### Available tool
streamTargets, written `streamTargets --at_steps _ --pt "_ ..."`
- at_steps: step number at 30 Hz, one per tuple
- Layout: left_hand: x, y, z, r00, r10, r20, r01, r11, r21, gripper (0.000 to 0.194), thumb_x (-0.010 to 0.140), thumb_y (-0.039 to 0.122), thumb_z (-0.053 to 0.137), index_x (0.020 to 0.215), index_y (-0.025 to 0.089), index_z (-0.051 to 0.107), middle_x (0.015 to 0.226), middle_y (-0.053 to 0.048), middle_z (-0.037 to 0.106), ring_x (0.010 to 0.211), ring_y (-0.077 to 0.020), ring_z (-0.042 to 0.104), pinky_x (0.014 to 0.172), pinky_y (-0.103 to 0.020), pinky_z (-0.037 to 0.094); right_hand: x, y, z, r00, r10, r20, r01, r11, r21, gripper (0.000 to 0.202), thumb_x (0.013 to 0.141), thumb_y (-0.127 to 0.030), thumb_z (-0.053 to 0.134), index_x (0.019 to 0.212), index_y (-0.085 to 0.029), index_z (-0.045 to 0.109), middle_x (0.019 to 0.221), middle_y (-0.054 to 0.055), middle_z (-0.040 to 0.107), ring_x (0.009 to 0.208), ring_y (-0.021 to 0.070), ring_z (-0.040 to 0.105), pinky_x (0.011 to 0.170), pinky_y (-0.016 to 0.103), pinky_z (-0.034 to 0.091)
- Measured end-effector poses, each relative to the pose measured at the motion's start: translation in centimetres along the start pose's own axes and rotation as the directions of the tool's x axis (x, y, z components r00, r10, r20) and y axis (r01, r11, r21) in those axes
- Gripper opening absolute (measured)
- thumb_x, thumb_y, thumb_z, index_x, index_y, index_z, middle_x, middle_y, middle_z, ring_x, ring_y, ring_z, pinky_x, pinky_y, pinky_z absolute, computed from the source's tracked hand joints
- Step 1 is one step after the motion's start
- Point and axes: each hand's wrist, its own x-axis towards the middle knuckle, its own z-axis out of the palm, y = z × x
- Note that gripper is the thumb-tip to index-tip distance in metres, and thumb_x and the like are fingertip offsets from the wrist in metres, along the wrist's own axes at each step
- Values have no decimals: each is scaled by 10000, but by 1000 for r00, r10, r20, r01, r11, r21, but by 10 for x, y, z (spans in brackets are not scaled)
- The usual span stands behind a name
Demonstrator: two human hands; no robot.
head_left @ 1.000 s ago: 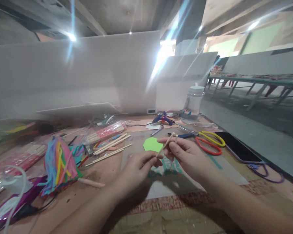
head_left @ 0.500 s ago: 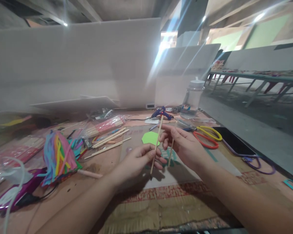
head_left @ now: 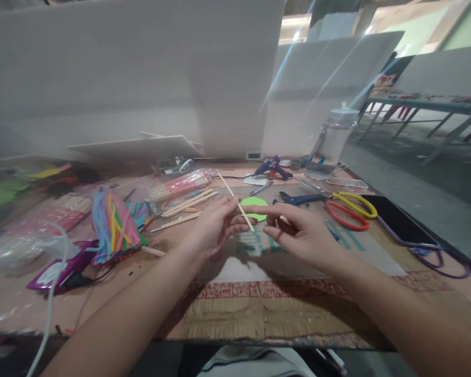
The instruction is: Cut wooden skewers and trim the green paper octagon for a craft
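In our left hand (head_left: 220, 222) we pinch a slender wooden stick (head_left: 227, 186) between thumb and fingers, above the cardboard (head_left: 227, 317). Its long axis runs slantwise: one end points far and left, the other near and right. Our right hand (head_left: 308, 233) is half curled around a second stick (head_left: 284, 220); only a short pale end shows, so we cannot tell which way it runs. Our right index finger stretches left to the first stick, though we cannot tell whether it touches. Behind lies the green paper piece (head_left: 257, 202), partly covered. Half a second ago, the first stick's far end leaned right and its near end left; now the slant is reversed.
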Motion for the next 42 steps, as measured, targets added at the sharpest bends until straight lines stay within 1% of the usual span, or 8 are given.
streamTargets --at_steps 8,11,13,16,25,29,35,42 --pt "2 -15 -6 990 -44 137 5 961 277 274 995 357 542 830 144 592 659 -33 684 517 -108 630 503 -188 513 -10 4 8 901 -431 -40 404 871 -281 323 935 -104 563 1199 -224 707 1044 81 767 908 170 712 787 275 550" --pt "-2 -4 -11 950 257 178 -308 678 667 438 963 517 550 711 160 587 633 -21 632 578 -134 585 561 -236 471 -8 -5 3 908 -371 -194 325 917 -233 226 929 -118 606 1077 -231 734 896 33 766 788 139 695 727 241 534" --pt "-7 3 -13 825 485 290 -496 376 782 356 930 497 615 813 164 664 818 -45 701 794 -182 637 748 -289 499 -4 -10 2 928 -231 -291 199 970 -136 136 928 -171 640 964 -239 752 800 3 744 700 122 664 664 228 512" --pt "-13 3 -12 741 493 456 -609 206 766 274 948 399 627 1130 202 685 1148 -61 725 1095 -226 629 973 -346 455 0 -11 6 944 30 -328 7 994 110 127 923 -290 665 875 -234 769 660 -15 673 596 117 591 576 235 461" --pt "-10 -18 -6 821 409 398 -506 198 840 267 1018 335 497 992 193 721 972 -47 741 917 -204 657 798 -304 457 8 -1 16 922 355 -154 -125 651 749 422 925 -593 579 1047 -236 768 804 34 625 667 137 495 603 269 416" --pt "-7 -10 -10 836 363 412 -475 100 874 166 939 292 619 1015 218 746 1060 -42 762 969 -222 668 818 -308 453 13 1 12 915 355 -189 -100 656 748 359 964 -536 509 1055 -271 733 976 53 636 896 196 558 830 342 471" --pt "-5 -13 -13 879 243 409 -439 80 895 192 914 236 607 1008 237 775 995 -24 782 914 -211 674 781 -295 435 12 9 16 925 369 -89 -181 635 751 415 958 -594 497 1070 -255 710 890 30 562 798 177 520 755 331 468" --pt "-4 -7 -12 935 124 331 -353 390 851 325 931 367 540 732 181 716 735 -9 722 678 -167 625 612 -244 413 8 17 3 938 284 -201 -104 780 617 383 948 -544 585 1110 -222 714 910 20 598 771 141 557 721 296 488"
